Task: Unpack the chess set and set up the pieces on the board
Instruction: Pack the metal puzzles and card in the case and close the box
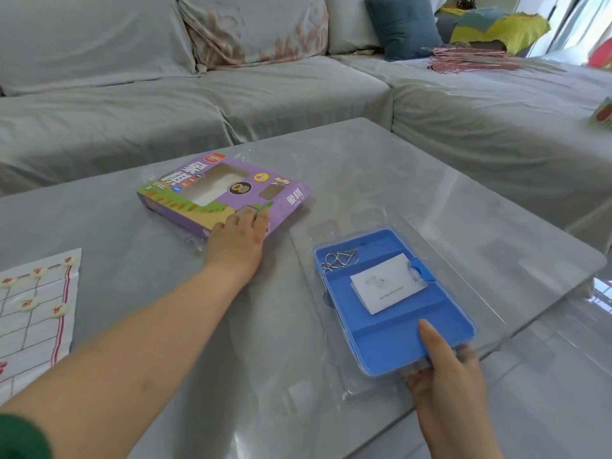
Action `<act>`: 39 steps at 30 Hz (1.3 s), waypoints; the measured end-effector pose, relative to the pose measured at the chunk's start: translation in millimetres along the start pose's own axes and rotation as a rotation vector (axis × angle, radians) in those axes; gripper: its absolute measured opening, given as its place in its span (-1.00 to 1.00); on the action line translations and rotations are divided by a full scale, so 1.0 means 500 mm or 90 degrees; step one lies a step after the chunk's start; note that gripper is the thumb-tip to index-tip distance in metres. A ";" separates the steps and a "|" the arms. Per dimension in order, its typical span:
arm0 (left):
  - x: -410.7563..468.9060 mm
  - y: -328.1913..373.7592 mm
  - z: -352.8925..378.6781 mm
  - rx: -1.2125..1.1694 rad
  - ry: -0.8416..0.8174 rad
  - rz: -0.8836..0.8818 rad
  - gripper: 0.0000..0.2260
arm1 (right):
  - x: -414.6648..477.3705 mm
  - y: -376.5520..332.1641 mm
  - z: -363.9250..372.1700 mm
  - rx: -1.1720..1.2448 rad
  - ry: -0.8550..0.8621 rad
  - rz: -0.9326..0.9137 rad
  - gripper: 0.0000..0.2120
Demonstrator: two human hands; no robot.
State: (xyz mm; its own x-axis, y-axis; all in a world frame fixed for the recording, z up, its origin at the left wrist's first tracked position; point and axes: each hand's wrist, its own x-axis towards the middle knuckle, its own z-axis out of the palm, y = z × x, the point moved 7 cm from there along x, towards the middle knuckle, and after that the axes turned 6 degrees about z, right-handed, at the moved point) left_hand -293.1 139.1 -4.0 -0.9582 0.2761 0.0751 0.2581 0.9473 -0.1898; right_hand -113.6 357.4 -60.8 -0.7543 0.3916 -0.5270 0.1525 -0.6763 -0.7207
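Observation:
A purple chess set box (225, 190) with a cut-out window lies flat on the grey table (364, 167). My left hand (236, 241) rests palm down on the box's near corner, fingers spread. At the left edge lies a white paper board (43, 313) with red lines, and several round white pieces (59, 309) stand on it. My right hand (443, 362) grips the near edge of a blue plastic tray (390, 346), thumb on top. The tray holds metal ring puzzles (336, 260) and a white paper booklet (385, 286).
A grey covered sofa (198, 94) wraps around the far and right sides of the table. On it lie a teal cushion (402, 26), a yellow and teal cloth (496, 26) and a pile of pink hangers (470, 61). Clear plastic film covers the tabletop.

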 end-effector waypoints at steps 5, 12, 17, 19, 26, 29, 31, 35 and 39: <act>-0.002 -0.008 0.002 -0.017 0.017 0.015 -0.53 | 0.003 0.001 0.003 0.010 -0.009 -0.002 -0.68; -0.079 -0.048 -0.059 -0.378 0.178 -0.067 -0.63 | -0.016 -0.001 0.003 0.017 -0.052 -0.006 -0.86; -0.133 -0.080 -0.088 -0.465 0.228 -0.059 -0.68 | -0.058 -0.002 -0.007 0.002 -0.109 0.001 -0.67; -0.154 -0.088 -0.099 -0.484 0.242 -0.060 -0.68 | -0.077 0.002 -0.017 -0.007 -0.126 0.019 -0.64; -0.199 -0.107 -0.094 -0.576 0.206 -0.121 -0.71 | -0.124 0.024 -0.030 -0.150 -0.168 0.090 -0.32; -0.208 -0.105 -0.082 -0.594 0.169 -0.103 -0.73 | -0.130 0.032 -0.016 -0.159 -0.196 0.140 -0.76; -0.214 -0.107 -0.076 -0.600 0.160 -0.101 -0.74 | -0.126 0.034 -0.009 -0.168 -0.197 0.154 -0.83; -0.222 -0.114 -0.061 -0.621 0.148 -0.109 -0.73 | -0.112 0.033 -0.006 -0.169 -0.169 0.167 -0.85; -0.220 -0.116 -0.044 -0.628 0.135 -0.122 -0.72 | -0.099 0.035 -0.024 -0.157 -0.139 0.170 -0.81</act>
State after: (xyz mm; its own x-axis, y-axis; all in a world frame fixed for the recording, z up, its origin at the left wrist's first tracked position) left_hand -199.9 57.5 20.4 -0.9772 0.0391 0.2086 0.1814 0.6637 0.7256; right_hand -65.7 333.5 -52.7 -0.7807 0.0638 -0.6216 0.4891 -0.5568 -0.6714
